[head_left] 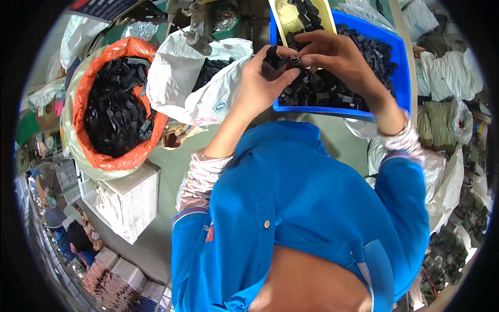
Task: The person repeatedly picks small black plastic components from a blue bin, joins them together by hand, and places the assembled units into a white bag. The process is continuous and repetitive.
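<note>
A black part point(274, 61) is being gripped in the left hand point(260, 83) while a small metal spring point(296, 61) is being pinched and fitted by the right hand point(335, 57) over the blue bin point(400, 62); careful alignment is being called for next.

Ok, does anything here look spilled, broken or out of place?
Nothing stands out. The left hand holds a black plastic part, the right hand works on it over the blue bin, and the other black parts stay inside their containers.

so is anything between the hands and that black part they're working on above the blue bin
Nothing visible. The left hand already grips the black plastic part, and the right hand pinches a small metal piece right against it. Both are held above the blue bin of similar black parts.
</note>
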Action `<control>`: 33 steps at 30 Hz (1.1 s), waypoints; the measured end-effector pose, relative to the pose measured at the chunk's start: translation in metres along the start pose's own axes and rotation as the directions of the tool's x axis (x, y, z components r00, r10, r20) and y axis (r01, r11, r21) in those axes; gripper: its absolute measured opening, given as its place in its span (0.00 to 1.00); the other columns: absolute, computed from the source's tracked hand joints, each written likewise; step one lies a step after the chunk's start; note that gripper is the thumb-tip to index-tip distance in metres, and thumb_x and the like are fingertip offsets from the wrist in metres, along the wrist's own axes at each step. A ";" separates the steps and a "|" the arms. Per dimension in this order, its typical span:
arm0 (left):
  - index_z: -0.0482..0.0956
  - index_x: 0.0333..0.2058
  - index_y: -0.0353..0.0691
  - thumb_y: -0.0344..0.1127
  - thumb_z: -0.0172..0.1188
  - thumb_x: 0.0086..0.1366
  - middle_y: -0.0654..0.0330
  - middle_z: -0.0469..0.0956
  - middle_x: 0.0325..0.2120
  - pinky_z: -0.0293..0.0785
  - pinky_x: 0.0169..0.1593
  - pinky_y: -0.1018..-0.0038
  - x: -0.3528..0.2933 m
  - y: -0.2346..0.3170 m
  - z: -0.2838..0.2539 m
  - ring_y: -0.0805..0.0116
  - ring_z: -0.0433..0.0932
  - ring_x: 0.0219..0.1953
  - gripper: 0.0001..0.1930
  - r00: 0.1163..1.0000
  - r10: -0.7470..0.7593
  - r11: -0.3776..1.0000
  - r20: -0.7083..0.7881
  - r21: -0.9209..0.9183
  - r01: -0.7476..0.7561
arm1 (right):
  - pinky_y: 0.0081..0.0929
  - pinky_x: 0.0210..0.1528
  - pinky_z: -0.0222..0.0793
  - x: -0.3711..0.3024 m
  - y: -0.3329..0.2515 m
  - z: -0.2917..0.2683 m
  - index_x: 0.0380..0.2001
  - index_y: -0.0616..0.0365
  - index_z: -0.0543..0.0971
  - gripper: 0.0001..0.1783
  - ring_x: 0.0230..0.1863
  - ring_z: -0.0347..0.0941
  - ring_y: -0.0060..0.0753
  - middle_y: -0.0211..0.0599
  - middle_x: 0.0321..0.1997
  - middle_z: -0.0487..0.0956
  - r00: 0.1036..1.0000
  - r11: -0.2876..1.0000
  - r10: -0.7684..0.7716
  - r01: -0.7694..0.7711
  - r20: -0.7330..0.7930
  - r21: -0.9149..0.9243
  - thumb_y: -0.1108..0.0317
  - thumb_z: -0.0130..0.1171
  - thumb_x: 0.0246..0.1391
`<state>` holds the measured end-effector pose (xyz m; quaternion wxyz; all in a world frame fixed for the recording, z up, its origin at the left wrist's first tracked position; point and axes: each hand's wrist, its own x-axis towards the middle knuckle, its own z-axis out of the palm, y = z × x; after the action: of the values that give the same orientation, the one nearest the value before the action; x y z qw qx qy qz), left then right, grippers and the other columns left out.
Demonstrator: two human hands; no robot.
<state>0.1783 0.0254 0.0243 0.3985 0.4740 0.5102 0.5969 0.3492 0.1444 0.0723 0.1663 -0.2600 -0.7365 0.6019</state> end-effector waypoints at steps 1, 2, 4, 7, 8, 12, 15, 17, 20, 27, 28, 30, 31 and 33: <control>0.79 0.43 0.38 0.24 0.70 0.55 0.67 0.79 0.34 0.72 0.41 0.81 0.000 -0.004 -0.002 0.80 0.74 0.36 0.16 1.000 0.010 0.999 -0.001 0.044 -0.010 | 0.25 0.43 0.76 -0.008 0.010 0.004 0.55 0.67 0.72 0.23 0.40 0.79 0.30 0.41 0.44 0.81 0.996 0.978 0.086 -0.079 -0.026 0.195 0.64 0.59 0.61; 0.79 0.43 0.38 0.26 0.70 0.56 0.67 0.79 0.34 0.72 0.40 0.81 0.001 -0.007 -0.002 0.80 0.74 0.36 0.15 1.000 0.022 1.000 -0.010 0.006 -0.022 | 0.27 0.43 0.77 -0.020 0.025 0.011 0.56 0.67 0.71 0.23 0.41 0.79 0.32 0.44 0.44 0.81 0.983 0.911 0.176 -0.146 -0.043 0.386 0.64 0.58 0.62; 0.79 0.40 0.35 0.25 0.69 0.57 0.64 0.80 0.34 0.73 0.41 0.81 0.002 -0.011 -0.001 0.79 0.76 0.35 0.12 0.996 0.076 0.997 -0.043 -0.020 -0.077 | 0.32 0.45 0.79 -0.035 0.053 0.027 0.56 0.66 0.70 0.23 0.43 0.80 0.38 0.49 0.45 0.79 0.967 0.615 0.229 -0.231 0.110 0.754 0.61 0.56 0.64; 0.79 0.36 0.32 0.24 0.67 0.56 0.61 0.80 0.35 0.74 0.41 0.80 0.008 -0.018 -0.006 0.77 0.77 0.35 0.09 0.980 0.197 0.979 -0.014 0.050 -0.196 | 0.28 0.44 0.80 -0.035 0.067 0.039 0.49 0.66 0.75 0.17 0.43 0.80 0.33 0.42 0.42 0.80 0.967 0.567 0.241 -0.214 0.089 0.795 0.65 0.57 0.63; 0.79 0.35 0.32 0.23 0.66 0.56 0.60 0.80 0.36 0.75 0.41 0.79 0.010 -0.017 -0.011 0.76 0.78 0.35 0.08 0.970 0.245 0.965 0.013 0.091 -0.245 | 0.27 0.44 0.80 -0.034 0.070 0.039 0.48 0.66 0.75 0.16 0.43 0.80 0.32 0.41 0.42 0.80 0.968 0.548 0.243 -0.196 0.070 0.813 0.66 0.57 0.63; 0.80 0.32 0.32 0.23 0.64 0.54 0.54 0.81 0.39 0.74 0.46 0.72 0.016 -0.006 -0.027 0.67 0.79 0.41 0.05 0.969 0.176 0.933 0.173 0.283 -0.220 | 0.23 0.44 0.79 -0.034 0.070 0.041 0.46 0.65 0.76 0.13 0.43 0.79 0.29 0.39 0.43 0.80 0.960 0.485 0.278 -0.158 0.019 0.860 0.69 0.57 0.62; 0.80 0.31 0.32 0.24 0.64 0.54 0.55 0.81 0.37 0.74 0.45 0.73 0.020 -0.004 -0.028 0.67 0.79 0.40 0.05 0.959 0.194 0.902 0.206 0.348 -0.257 | 0.23 0.46 0.77 -0.033 0.071 0.044 0.47 0.64 0.77 0.13 0.44 0.78 0.29 0.38 0.43 0.80 0.954 0.392 0.295 -0.161 0.042 0.906 0.70 0.59 0.61; 0.80 0.30 0.32 0.25 0.65 0.54 0.56 0.81 0.36 0.75 0.44 0.73 0.018 -0.003 -0.028 0.68 0.79 0.38 0.05 0.955 0.205 0.895 0.213 0.353 -0.271 | 0.23 0.47 0.76 -0.031 0.079 0.046 0.48 0.64 0.77 0.14 0.44 0.78 0.29 0.38 0.44 0.80 0.960 0.336 0.275 -0.156 0.062 0.929 0.71 0.59 0.60; 0.80 0.31 0.32 0.25 0.65 0.54 0.57 0.82 0.34 0.74 0.43 0.74 0.019 -0.008 -0.031 0.69 0.80 0.37 0.06 0.941 0.230 0.853 0.249 0.414 -0.318 | 0.23 0.47 0.76 -0.028 0.088 0.044 0.47 0.65 0.78 0.13 0.44 0.77 0.28 0.39 0.45 0.80 0.961 0.404 0.278 -0.113 -0.004 0.908 0.72 0.59 0.60; 0.80 0.31 0.32 0.28 0.66 0.55 0.61 0.79 0.26 0.75 0.37 0.76 0.012 -0.018 -0.027 0.73 0.80 0.31 0.07 0.997 -0.033 0.910 0.072 0.416 0.000 | 0.23 0.45 0.76 -0.018 0.092 0.050 0.47 0.67 0.78 0.14 0.40 0.79 0.28 0.38 0.41 0.81 0.952 0.730 0.161 0.061 -0.259 0.680 0.73 0.61 0.58; 0.79 0.31 0.32 0.28 0.66 0.57 0.61 0.79 0.26 0.75 0.36 0.77 0.012 -0.026 -0.026 0.75 0.80 0.31 0.06 0.995 -0.088 0.938 0.057 0.340 0.063 | 0.23 0.46 0.76 -0.016 0.095 0.049 0.47 0.67 0.78 0.14 0.40 0.79 0.27 0.38 0.40 0.81 0.951 0.774 0.134 0.075 -0.279 0.629 0.73 0.61 0.58; 0.78 0.31 0.31 0.27 0.64 0.61 0.62 0.81 0.29 0.76 0.38 0.79 0.010 -0.037 -0.023 0.78 0.80 0.33 0.05 0.976 -0.215 0.975 0.035 0.056 0.213 | 0.23 0.46 0.75 -0.013 0.097 0.046 0.48 0.67 0.78 0.15 0.40 0.79 0.27 0.37 0.40 0.81 0.949 0.797 0.139 0.062 -0.284 0.601 0.73 0.61 0.58; 0.78 0.32 0.31 0.27 0.64 0.61 0.61 0.82 0.30 0.77 0.38 0.79 0.010 -0.039 -0.023 0.77 0.80 0.33 0.05 0.979 -0.205 0.977 0.026 0.061 0.203 | 0.23 0.46 0.75 -0.012 0.095 0.046 0.48 0.67 0.78 0.15 0.40 0.78 0.27 0.37 0.40 0.81 0.947 0.778 0.176 0.033 -0.268 0.628 0.73 0.61 0.58; 0.77 0.35 0.31 0.26 0.64 0.61 0.60 0.82 0.31 0.78 0.39 0.79 0.010 -0.041 -0.022 0.76 0.81 0.33 0.06 0.983 -0.183 0.981 0.010 0.072 0.181 | 0.23 0.46 0.75 -0.010 0.096 0.044 0.49 0.67 0.78 0.16 0.40 0.78 0.27 0.37 0.40 0.81 0.942 0.754 0.218 0.003 -0.254 0.657 0.73 0.61 0.58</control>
<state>0.1542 0.0369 -0.0154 0.4386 0.4439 0.5689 0.5357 0.3509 0.1169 -0.0299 0.3257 -0.3212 -0.4300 0.7784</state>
